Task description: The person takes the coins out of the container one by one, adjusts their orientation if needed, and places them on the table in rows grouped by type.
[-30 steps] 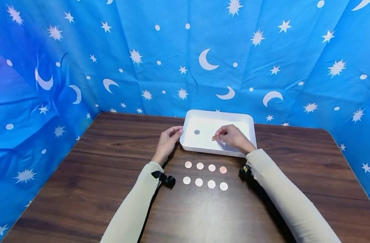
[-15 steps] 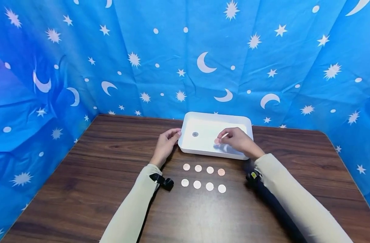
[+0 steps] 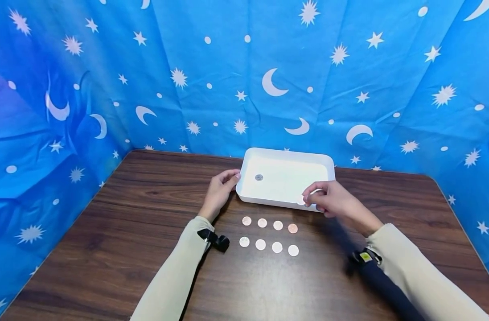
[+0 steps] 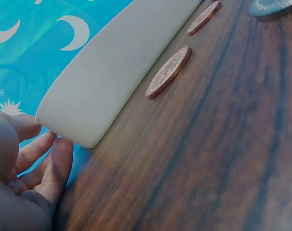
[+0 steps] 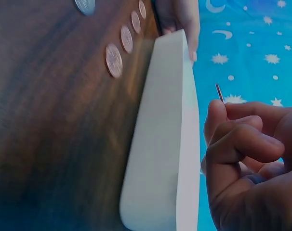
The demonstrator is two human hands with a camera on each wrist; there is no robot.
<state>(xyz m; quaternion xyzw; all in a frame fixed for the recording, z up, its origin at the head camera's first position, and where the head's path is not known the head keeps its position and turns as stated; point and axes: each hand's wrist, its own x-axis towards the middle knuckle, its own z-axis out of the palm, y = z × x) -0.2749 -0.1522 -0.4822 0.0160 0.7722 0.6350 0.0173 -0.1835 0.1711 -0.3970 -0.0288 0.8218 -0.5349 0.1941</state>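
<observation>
A white rectangular tray stands near the back of the table, with one silver coin lying inside at the left. My left hand grips the tray's left end; in the left wrist view its fingers are bent at the corner. Over the tray's front right corner, my right hand pinches a coin between thumb and index finger, seen edge-on in the right wrist view. Two rows of coins lie in front of the tray: copper-coloured coins in the back row, paler coins in the front one.
The dark wooden table runs back to a blue cloth printed with white moons and stars. This cloth rises behind the table and along its sides. A small black camera is strapped at the left wrist.
My right hand has lifted the coin from the tray's floor and drawn it right and towards me, to the front right corner. My left hand stays at the tray's left end.
</observation>
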